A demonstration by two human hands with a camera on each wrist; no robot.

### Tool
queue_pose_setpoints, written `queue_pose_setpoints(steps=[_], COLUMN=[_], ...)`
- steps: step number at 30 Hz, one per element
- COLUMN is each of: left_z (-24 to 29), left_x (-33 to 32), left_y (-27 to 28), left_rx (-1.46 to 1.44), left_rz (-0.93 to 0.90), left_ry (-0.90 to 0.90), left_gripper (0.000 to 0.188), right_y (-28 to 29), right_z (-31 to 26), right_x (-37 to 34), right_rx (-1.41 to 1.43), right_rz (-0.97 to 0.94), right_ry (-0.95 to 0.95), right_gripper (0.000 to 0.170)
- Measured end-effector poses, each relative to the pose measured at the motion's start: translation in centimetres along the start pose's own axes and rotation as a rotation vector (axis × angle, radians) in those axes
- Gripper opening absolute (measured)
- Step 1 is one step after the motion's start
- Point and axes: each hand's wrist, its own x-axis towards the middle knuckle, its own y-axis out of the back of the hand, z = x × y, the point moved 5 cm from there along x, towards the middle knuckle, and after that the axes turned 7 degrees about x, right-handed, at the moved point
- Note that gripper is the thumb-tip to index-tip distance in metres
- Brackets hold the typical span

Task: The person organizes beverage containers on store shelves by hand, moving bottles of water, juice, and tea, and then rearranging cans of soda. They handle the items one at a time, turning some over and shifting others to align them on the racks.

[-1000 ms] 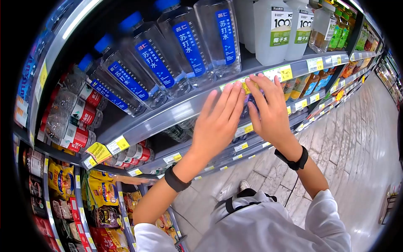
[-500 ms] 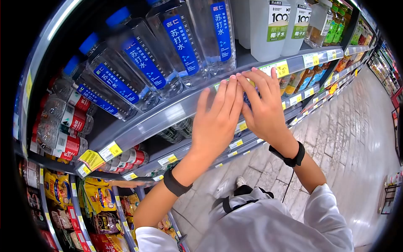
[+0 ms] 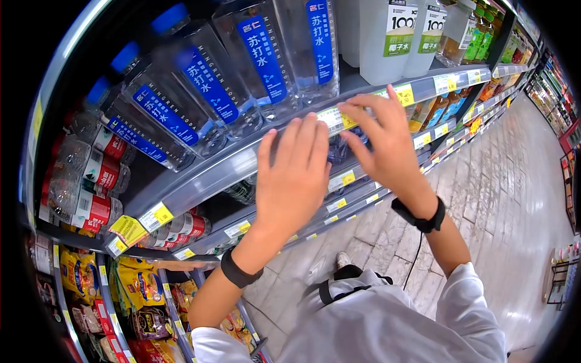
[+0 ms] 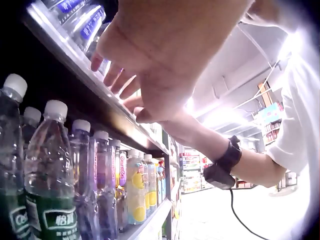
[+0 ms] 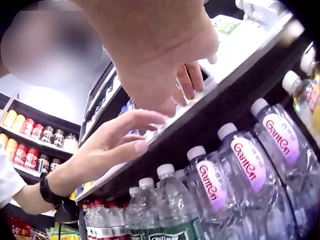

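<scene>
Both hands are over the front edge of a drinks shelf, holding nothing. My left hand [image 3: 292, 172] lies palm down with fingers extended, the fingertips at the shelf's rail [image 3: 236, 160]. To its right, my right hand [image 3: 390, 145] has loosely bent, spread fingers close to a yellow-and-white price tag [image 3: 334, 121]. Behind the left hand stand large clear soda water bottles [image 3: 266, 60] with blue labels and caps. White coconut water jugs [image 3: 396, 42] stand behind the right hand. In the right wrist view, the left hand [image 5: 107, 145] reaches along the same edge.
Below this shelf stand Ganten water bottles [image 5: 247, 162] and green-labelled bottles [image 4: 52, 200]. Red-labelled bottles [image 3: 100, 172] lie at the left end. Bagged food [image 3: 142, 284] fills lower shelves at left. A tiled floor [image 3: 466, 199] runs along the aisle at right.
The hands, earlier side by side with fingertips nearly touching, have moved apart. My left hand has slid left along the shelf edge; the right fingers are more bent and spread.
</scene>
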Motion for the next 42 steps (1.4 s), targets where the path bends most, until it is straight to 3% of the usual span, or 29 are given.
queue_pose_setpoints(steps=[5,14,27,29,42], left_z=[-1.3,-1.4,-0.9,-0.8,-2.3], left_x=[-0.1,1.3,1.1,1.2,0.9], left_y=[1.1,1.3,1.2,1.4,1.7], left_rx=[-0.039,-0.017,0.001,0.034,-0.032], left_rz=[0.067,-0.017,-0.028,-0.028,-0.019], left_ry=[0.081,0.169,0.222,0.205,0.146], left_gripper=[0.053,0.04,0.047,0.059,0.054], right_y=[1.2,1.2,1.4,1.3,1.0], right_z=[1.2,1.3,1.3,1.6,0.4], right_x=[1.0,2.0,2.5,2.2,2.3], right_rx=[-0.044,-0.005,0.004,0.027,0.108], right_rz=[-0.051,-0.119,-0.134,-0.123,-0.096], right_ry=[0.11,0.083,0.123,0.126,0.136], right_gripper=[0.038,0.039,0.033,0.032,0.033])
